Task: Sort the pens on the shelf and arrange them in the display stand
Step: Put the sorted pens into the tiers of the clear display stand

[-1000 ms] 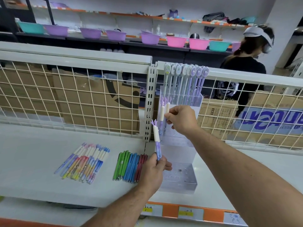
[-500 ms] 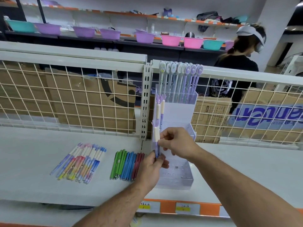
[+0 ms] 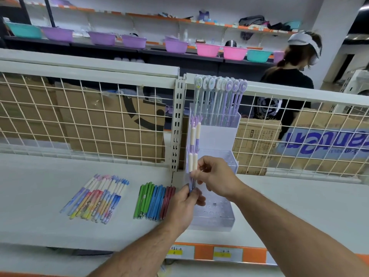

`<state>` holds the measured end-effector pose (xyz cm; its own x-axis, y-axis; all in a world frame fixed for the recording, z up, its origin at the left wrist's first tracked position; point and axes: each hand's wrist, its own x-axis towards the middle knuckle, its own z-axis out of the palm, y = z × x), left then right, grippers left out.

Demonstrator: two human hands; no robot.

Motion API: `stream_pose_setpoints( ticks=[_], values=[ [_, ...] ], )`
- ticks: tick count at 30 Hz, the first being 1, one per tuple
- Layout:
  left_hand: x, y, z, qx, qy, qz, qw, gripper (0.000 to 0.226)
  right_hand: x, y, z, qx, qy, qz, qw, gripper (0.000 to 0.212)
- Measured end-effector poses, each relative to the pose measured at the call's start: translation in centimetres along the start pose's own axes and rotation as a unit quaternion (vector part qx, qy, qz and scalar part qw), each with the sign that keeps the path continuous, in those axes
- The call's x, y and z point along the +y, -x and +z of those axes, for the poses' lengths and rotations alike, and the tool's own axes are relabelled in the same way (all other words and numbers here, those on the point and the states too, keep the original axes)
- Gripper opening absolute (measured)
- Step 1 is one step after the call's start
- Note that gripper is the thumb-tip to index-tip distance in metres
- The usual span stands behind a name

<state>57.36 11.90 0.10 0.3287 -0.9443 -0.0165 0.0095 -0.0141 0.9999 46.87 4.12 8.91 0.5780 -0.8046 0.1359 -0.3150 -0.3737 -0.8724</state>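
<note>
Currently in hand: two purple-topped pens (image 3: 192, 163), as best could be told, stood upright against the left front edge of the display stand (image 3: 217, 218), above its lower tiers.
Left hand: the left hand (image 3: 184, 206) was curled round the pens' lower ends, thumb and fingers closed on the barrels.
Right hand: the right hand (image 3: 217, 176) pinched the same pens higher up, just below their white sleeves, with its fingertips closed on them.
Already placed: a row of character-capped pens (image 3: 219, 96) filled the top tier, and two middle-tier pens (image 3: 195, 134) stood just beneath.
Waiting: pastel pens (image 3: 97, 196) and green, blue and red pens (image 3: 153, 200) lay flat on the shelf (image 3: 40, 196), left of the stand, in two groups with a gap between.
Handling: these were probably light, stiff plastic sticks. Smooth barrels could slip or roll, and the frilled purple tops looked like the delicate part.
Where to hold: mid-barrel or on the sleeve seemed best, keeping off the tops. The stand's holes looked narrow, so each tip would likely need guiding from low on the barrel, one pen at a time.
</note>
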Motion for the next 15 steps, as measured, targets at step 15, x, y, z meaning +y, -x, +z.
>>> stream_pose_setpoints(
  ticks=[15],
  values=[
    [0.0,0.1,0.0,0.002,-0.005,0.009,1.0,0.027,-4.0,-4.7,-2.8,0.223,-0.049,0.008,0.973,0.008]
  ],
)
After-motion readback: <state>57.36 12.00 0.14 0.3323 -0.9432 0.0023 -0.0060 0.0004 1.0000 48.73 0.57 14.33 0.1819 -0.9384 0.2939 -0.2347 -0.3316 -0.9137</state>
